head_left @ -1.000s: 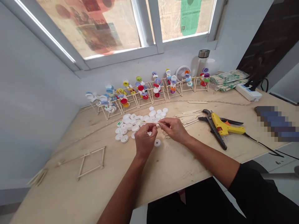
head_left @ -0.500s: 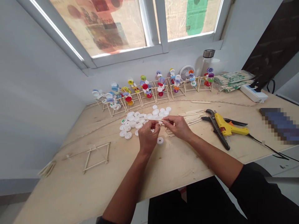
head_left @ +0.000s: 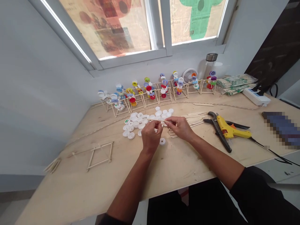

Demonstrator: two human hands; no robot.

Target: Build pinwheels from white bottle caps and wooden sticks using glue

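Over the near edge of a pile of white bottle caps (head_left: 133, 125), my two hands meet. My right hand (head_left: 181, 128) pinches a thin wooden stick (head_left: 155, 120), which points left across the top of my left hand. The fingers of my left hand (head_left: 151, 136) are pressed together close by; what sits between them is hidden. One white cap with a dark hole (head_left: 162, 141) lies alone just below the hands. Loose wooden sticks (head_left: 195, 118) are spread beside my right hand, partly behind it.
A square stick frame (head_left: 100, 156) lies at left, near a stick bundle (head_left: 53, 165). At right are black cutters (head_left: 219, 132), a yellow glue gun (head_left: 231, 128) with its cord, and a phone (head_left: 282, 128). Stick stands with coloured cap wheels (head_left: 150, 92) line the back.
The view has shifted slightly, so everything sits a little further right and lower. My hands keep nearly the same pose around the stick.
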